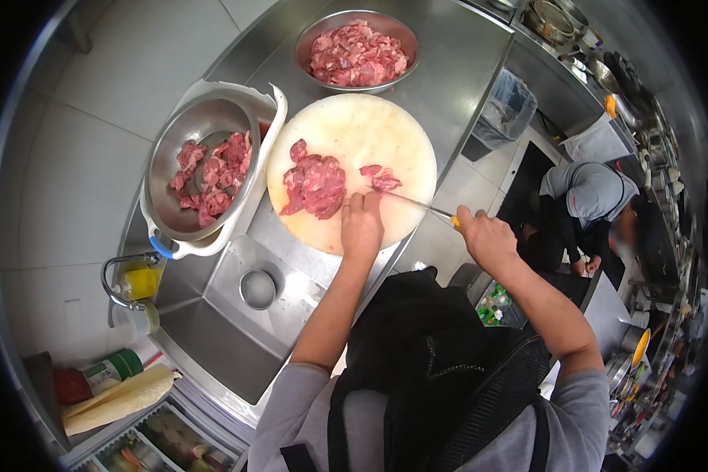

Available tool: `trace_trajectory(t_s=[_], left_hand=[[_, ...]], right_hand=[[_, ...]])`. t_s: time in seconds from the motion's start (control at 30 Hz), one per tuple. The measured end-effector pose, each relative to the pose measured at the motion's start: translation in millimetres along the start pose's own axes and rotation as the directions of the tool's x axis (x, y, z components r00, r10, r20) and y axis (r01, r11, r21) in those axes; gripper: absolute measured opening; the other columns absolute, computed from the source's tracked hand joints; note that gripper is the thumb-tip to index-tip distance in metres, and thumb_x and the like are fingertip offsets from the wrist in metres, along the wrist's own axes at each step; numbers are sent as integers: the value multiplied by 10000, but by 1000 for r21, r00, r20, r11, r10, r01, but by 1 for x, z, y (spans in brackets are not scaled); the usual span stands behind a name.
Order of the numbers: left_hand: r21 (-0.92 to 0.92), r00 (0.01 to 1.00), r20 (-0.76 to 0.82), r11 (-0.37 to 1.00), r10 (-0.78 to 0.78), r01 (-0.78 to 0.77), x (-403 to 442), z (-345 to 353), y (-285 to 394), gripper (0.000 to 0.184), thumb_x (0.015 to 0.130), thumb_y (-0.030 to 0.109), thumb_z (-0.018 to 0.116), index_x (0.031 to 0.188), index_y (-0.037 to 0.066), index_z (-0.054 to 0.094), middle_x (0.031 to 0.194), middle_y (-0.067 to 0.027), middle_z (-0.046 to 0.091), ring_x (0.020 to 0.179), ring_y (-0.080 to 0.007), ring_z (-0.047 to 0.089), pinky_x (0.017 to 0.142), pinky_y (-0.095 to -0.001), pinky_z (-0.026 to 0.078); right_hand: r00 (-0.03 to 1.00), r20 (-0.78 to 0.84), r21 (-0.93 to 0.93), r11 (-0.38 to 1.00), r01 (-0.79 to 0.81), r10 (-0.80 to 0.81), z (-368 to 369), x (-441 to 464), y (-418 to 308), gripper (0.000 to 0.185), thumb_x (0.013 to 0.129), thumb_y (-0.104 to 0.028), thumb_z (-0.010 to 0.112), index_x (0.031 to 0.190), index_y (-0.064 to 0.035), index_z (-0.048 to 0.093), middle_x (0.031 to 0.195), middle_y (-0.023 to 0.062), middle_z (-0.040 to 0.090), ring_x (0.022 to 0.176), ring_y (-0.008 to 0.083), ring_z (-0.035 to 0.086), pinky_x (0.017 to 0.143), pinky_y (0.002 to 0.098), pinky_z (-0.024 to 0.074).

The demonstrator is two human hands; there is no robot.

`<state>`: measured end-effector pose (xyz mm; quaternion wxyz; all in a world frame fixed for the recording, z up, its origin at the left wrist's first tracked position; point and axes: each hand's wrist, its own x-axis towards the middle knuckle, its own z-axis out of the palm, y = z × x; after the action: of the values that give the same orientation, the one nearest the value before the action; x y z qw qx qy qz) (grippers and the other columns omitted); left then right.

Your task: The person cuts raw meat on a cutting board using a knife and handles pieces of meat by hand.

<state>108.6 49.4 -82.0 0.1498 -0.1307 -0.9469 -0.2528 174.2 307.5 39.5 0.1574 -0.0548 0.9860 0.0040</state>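
Note:
A round white cutting board [354, 118] lies on the steel counter with raw meat on it. My right hand [486, 237] is closed round the yellow handle of a knife [421, 204], whose blade reaches left across the board. My left hand [362, 226] rests on the board, fingers close together and bent down at the meat beside the blade tip; the fingertips are partly hidden. Left of these fingers lies a large piece of raw meat [316, 186]. Just above the blade are small cut meat pieces [382, 179].
A steel bowl [357, 82] heaped with cut meat stands beyond the board. At left, a steel bowl [162, 161] with meat chunks sits in a white basin [269, 157]. Nearer are a sink [236, 334] and a faucet [106, 279]. At right, another person [590, 193] bends over a counter.

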Motion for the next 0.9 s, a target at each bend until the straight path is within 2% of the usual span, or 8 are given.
trace_trajectory(t_s=[0.07, 0.17, 0.27, 0.3, 0.37, 0.5, 0.67, 0.9], left_hand=[[35, 997, -63, 998, 51, -49, -1, 5, -2, 113, 1022, 113, 675, 1072, 23, 719, 990, -188, 669, 958, -412, 671, 881, -515, 553], [-10, 998, -39, 999, 44, -44, -2, -1, -3, 107, 988, 85, 690, 1069, 22, 716, 992, -186, 664, 959, -414, 676, 876, -512, 559], [-48, 999, 42, 999, -15, 17, -3, -14, -1, 182, 925, 16, 641, 1100, 22, 691, 1057, -190, 661, 1031, -407, 666, 940, -489, 553], [-50, 999, 44, 998, -21, 23, -6, -13, -4, 182, 925, 16, 641, 1100, 22, 691, 1057, -190, 661, 1031, -407, 666, 940, -489, 553], [-27, 1000, -1, 999, 30, -30, -6, -9, -9, 214, 901, -5, 651, 1106, 20, 708, 1041, -181, 666, 1021, -401, 674, 930, -482, 557], [-84, 998, 7, 995, 59, -59, -5, -15, -12, 243, 877, -31, 656, 1106, 12, 721, 1009, -180, 673, 996, -400, 681, 916, -481, 562], [-79, 1000, 13, 997, -1, 2, -16, -34, -16, 213, 901, 15, 665, 1106, 10, 723, 987, -194, 684, 907, -410, 693, 879, -501, 563], [43, 1000, -17, 999, -14, 15, -13, -28, -13, 170, 934, 105, 690, 1098, 65, 711, 951, -159, 715, 882, -383, 707, 816, -509, 537]], right_hand=[[1000, -15, -24, 1000, -4, 3, 9, 23, -6, 202, 1073, -229, 626, 1184, -83, 542, 961, 186, 744, 897, 392, 794, 761, 516, 630], [998, -46, -13, 999, 39, -39, 15, 45, -16, 196, 1043, -188, 634, 1188, -87, 548, 995, 190, 757, 905, 390, 799, 761, 520, 632], [998, -24, 11, 998, 57, -57, 11, 28, 5, 218, 1070, -245, 634, 1189, -86, 546, 992, 204, 765, 889, 413, 794, 756, 526, 630], [1000, 11, 9, 1000, 14, -14, 6, 15, 18, 242, 1081, -284, 633, 1192, -87, 547, 974, 210, 765, 884, 423, 790, 760, 533, 628], [999, 40, -1, 1000, -26, 26, 0, 12, 25, 269, 1092, -322, 631, 1195, -88, 548, 956, 217, 765, 879, 432, 786, 764, 540, 626], [999, 29, 70, 997, 35, -37, 0, 32, 10, 336, 1100, -392, 627, 1206, -82, 554, 939, 233, 766, 876, 471, 770, 783, 574, 613], [988, 115, 184, 979, 82, -105, -9, 44, 24, 379, 1098, -423, 631, 1226, -74, 557, 961, 246, 775, 891, 505, 755, 797, 599, 599], [997, 13, 237, 969, 68, -73, -17, 8, 17, 382, 1096, -439, 631, 1207, -81, 558, 941, 238, 769, 875, 484, 756, 783, 593, 594]])
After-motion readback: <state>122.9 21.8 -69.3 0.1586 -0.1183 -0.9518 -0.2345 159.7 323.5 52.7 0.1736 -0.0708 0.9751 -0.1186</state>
